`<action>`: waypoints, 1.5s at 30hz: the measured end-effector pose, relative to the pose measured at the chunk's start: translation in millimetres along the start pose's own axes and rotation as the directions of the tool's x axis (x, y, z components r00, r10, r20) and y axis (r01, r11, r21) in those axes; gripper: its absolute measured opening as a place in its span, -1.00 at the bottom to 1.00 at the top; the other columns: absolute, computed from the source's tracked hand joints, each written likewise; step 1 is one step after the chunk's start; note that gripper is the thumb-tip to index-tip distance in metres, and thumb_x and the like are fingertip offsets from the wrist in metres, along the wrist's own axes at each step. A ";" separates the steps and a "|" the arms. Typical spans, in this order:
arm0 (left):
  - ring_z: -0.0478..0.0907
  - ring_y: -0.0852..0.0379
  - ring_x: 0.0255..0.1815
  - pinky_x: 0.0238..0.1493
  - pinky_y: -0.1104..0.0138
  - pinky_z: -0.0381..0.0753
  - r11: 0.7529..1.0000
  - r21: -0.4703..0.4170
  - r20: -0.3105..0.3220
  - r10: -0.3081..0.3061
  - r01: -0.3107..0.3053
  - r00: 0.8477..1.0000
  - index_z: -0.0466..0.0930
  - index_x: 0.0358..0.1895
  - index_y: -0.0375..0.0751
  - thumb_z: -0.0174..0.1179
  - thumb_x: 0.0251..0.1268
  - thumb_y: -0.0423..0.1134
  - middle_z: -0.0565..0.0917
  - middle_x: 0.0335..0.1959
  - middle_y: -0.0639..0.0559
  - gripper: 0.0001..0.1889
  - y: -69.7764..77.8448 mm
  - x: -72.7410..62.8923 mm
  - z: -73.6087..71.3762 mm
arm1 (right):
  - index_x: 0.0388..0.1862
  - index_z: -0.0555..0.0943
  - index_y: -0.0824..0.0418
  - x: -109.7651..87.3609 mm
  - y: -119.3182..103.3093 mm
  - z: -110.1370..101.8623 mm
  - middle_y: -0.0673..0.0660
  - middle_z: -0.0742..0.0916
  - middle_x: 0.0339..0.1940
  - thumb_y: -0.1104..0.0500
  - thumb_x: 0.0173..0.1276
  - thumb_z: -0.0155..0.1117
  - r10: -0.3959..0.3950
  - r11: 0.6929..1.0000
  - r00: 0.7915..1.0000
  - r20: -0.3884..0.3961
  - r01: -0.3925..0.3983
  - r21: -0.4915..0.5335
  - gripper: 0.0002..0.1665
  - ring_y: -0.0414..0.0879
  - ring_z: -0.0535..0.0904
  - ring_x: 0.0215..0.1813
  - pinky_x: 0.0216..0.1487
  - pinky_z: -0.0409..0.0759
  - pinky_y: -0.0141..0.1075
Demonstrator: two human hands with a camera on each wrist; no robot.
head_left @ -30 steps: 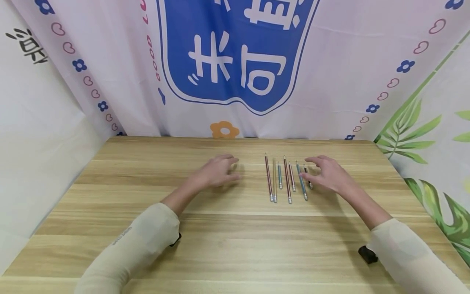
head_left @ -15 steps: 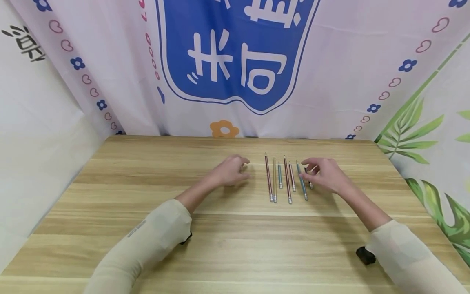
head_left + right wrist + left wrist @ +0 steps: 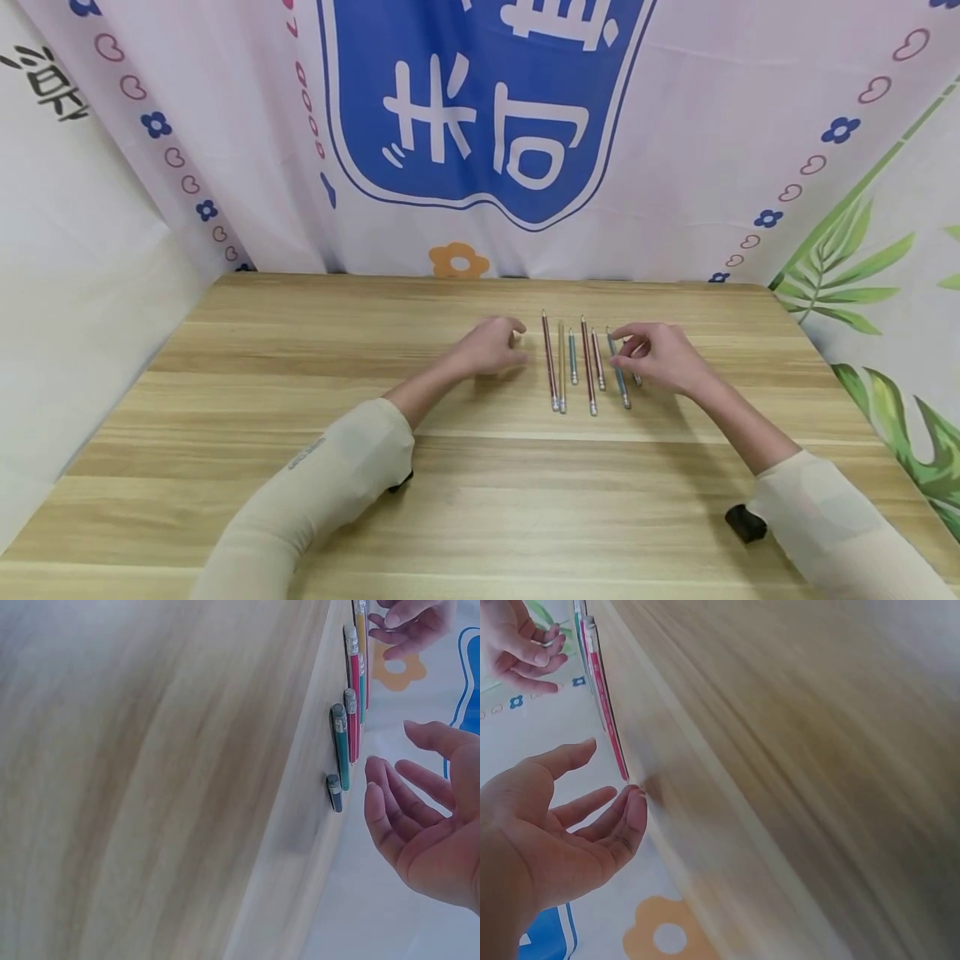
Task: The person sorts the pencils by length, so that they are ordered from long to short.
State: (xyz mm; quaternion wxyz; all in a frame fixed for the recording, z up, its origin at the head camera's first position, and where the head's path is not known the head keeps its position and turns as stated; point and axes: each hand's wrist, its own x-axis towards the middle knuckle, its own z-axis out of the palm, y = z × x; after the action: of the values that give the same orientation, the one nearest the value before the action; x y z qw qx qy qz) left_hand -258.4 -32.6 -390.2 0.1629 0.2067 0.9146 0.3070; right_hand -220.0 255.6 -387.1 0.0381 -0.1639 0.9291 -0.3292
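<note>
Several pencils with eraser ends lie side by side on the wooden table. The leftmost is a long dark-red pencil (image 3: 550,362), beside a yellow pencil (image 3: 562,371). A short teal pencil (image 3: 573,357), two more red ones and a blue pencil (image 3: 620,375) follow to the right. Last in the row, a short dark pencil (image 3: 334,793) is partly covered by my right hand in the head view. That right hand (image 3: 662,358) hovers at the row's right end, fingers loosely bent, holding nothing. Just left of the row is my left hand (image 3: 492,346), fingers relaxed and nothing in them.
The wooden table (image 3: 480,500) reaches back to a hanging cloth (image 3: 697,167) with a blue emblem. White cloth hangs along the left side, and a leaf-printed cloth (image 3: 847,292) along the right.
My left hand has moved right, closer to the leftmost pencil. The right hand has shifted very slightly left with its fingers more bent. The pencils lie as before.
</note>
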 end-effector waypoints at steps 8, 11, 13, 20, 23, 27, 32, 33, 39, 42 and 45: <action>0.62 0.01 -0.10 0.11 0.19 0.72 1.000 -0.001 -0.045 -0.014 0.014 0.999 0.51 0.29 -0.45 0.35 0.34 -0.28 0.69 -0.02 -0.20 -0.48 8.9 13.6 11.4 | 0.16 0.61 0.54 -0.1 -2.3 2.3 0.23 0.78 -0.28 0.33 0.35 0.43 0.035 0.994 0.999 0.037 -0.039 0.102 -0.54 -0.04 0.69 -0.30 -0.36 0.70 -0.40; 0.62 -0.01 -0.12 0.08 0.18 0.73 1.000 0.015 -0.057 -0.023 0.024 0.998 0.51 0.28 -0.45 0.35 0.36 -0.26 0.68 0.07 -0.25 -0.49 11.9 17.9 16.0 | 0.17 0.59 0.55 -1.0 -3.3 3.6 0.26 0.77 -0.25 0.35 0.35 0.41 0.051 0.989 0.997 0.059 -0.059 0.139 -0.54 -0.03 0.70 -0.29 -0.35 0.72 -0.40; 0.63 0.02 -0.18 0.03 0.22 0.74 0.999 0.029 -0.068 -0.034 0.036 0.997 0.52 0.27 -0.44 0.36 0.37 -0.24 0.67 0.13 -0.26 -0.50 14.3 20.1 18.2 | 0.16 0.60 0.55 -1.6 -4.4 4.3 0.27 0.77 -0.24 0.35 0.36 0.42 0.051 0.987 0.997 0.064 -0.060 0.147 -0.55 -0.03 0.70 -0.28 -0.34 0.73 -0.40; 0.53 0.14 -0.38 -0.29 0.38 0.65 0.996 0.045 -0.092 -0.077 0.082 0.993 0.56 0.14 -0.38 0.39 0.37 -0.20 0.65 0.01 -0.15 -0.59 23.0 24.1 23.0 | 0.18 0.57 0.57 -3.3 -7.7 6.0 0.29 0.75 -0.20 0.32 0.36 0.42 0.066 0.974 0.993 0.093 -0.085 0.211 -0.51 0.04 0.74 -0.27 -0.35 0.78 -0.28; 0.43 0.17 -0.42 -0.42 0.43 0.52 0.994 0.053 -0.102 -0.089 0.095 0.991 0.56 -0.06 -0.32 0.39 0.36 -0.21 0.58 -0.18 -0.06 -0.71 24.2 26.6 24.7 | 0.20 0.55 0.57 -4.1 -9.6 7.2 0.30 0.75 -0.20 0.31 0.37 0.42 0.081 0.964 0.991 0.109 -0.106 0.245 -0.49 0.06 0.75 -0.29 -0.35 0.81 -0.24; 0.39 0.16 -0.41 -0.47 0.42 0.46 0.991 0.085 -0.121 -0.094 0.104 0.988 0.50 -0.25 -0.23 0.40 0.35 -0.20 0.51 -0.30 -0.01 -0.75 24.6 30.1 27.0 | 0.21 0.55 0.56 -5.0 -12.0 9.5 0.31 0.75 -0.21 0.32 0.38 0.40 0.114 0.954 0.985 0.126 -0.144 0.263 -0.50 0.04 0.74 -0.32 -0.35 0.82 -0.24; 0.41 0.15 -0.39 -0.46 0.41 0.49 0.988 0.115 -0.135 -0.090 0.106 0.987 0.48 -0.32 -0.19 0.41 0.35 -0.21 0.53 -0.28 -0.01 -0.74 25.1 33.5 28.9 | 0.19 0.55 0.55 -5.9 -15.6 12.1 0.30 0.77 -0.24 0.35 0.38 0.39 0.146 0.941 0.977 0.154 -0.185 0.284 -0.54 0.03 0.75 -0.37 -0.41 0.80 -0.24; 0.41 0.15 -0.41 -0.49 0.41 0.49 0.988 0.113 -0.132 -0.090 0.105 0.987 0.48 -0.35 -0.19 0.40 0.35 -0.22 0.53 -0.28 -0.02 -0.75 25.1 34.3 29.1 | 0.18 0.55 0.55 -6.1 -16.6 12.7 0.30 0.77 -0.25 0.35 0.38 0.39 0.147 0.940 0.976 0.158 -0.188 0.286 -0.54 0.03 0.75 -0.37 -0.42 0.80 -0.24; 0.39 0.18 -0.55 -0.61 0.45 0.41 0.989 0.096 -0.108 -0.105 0.115 0.989 0.43 -0.44 -0.18 0.34 0.35 -0.33 0.51 -0.36 -0.04 -0.74 26.1 35.1 27.8 | 0.12 0.58 0.54 -6.8 -21.8 16.9 0.30 0.77 -0.30 0.33 0.38 0.42 0.174 0.930 0.969 0.174 -0.220 0.294 -0.59 0.01 0.76 -0.41 -0.41 0.82 -0.23; 0.41 0.16 -0.51 -0.58 0.44 0.45 0.987 0.097 -0.111 -0.116 0.127 0.987 0.45 -0.36 -0.21 0.33 0.34 -0.35 0.51 -0.36 -0.05 -0.79 25.9 32.3 25.6 | 0.08 0.60 0.52 -7.3 -23.8 19.3 0.29 0.77 -0.32 0.33 0.36 0.43 0.193 0.929 0.966 0.172 -0.236 0.284 -0.61 -0.01 0.76 -0.43 -0.39 0.83 -0.22; 0.46 0.12 -0.45 -0.51 0.41 0.53 0.986 0.105 -0.116 -0.119 0.131 0.986 0.47 -0.29 -0.24 0.33 0.33 -0.37 0.52 -0.33 -0.06 -0.83 24.4 29.0 23.3 | 0.05 0.60 0.53 -7.5 -25.6 21.8 0.29 0.77 -0.33 0.34 0.35 0.43 0.206 0.929 0.964 0.167 -0.247 0.277 -0.63 -0.02 0.76 -0.44 -0.38 0.84 -0.21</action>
State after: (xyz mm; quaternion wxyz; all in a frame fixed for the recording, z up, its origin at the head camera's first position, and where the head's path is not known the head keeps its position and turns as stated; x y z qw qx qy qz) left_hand -266.7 10.4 -397.5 0.1195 0.1406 0.9492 0.2549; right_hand -201.9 226.4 -388.4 0.1624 -0.0697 0.8775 -0.4458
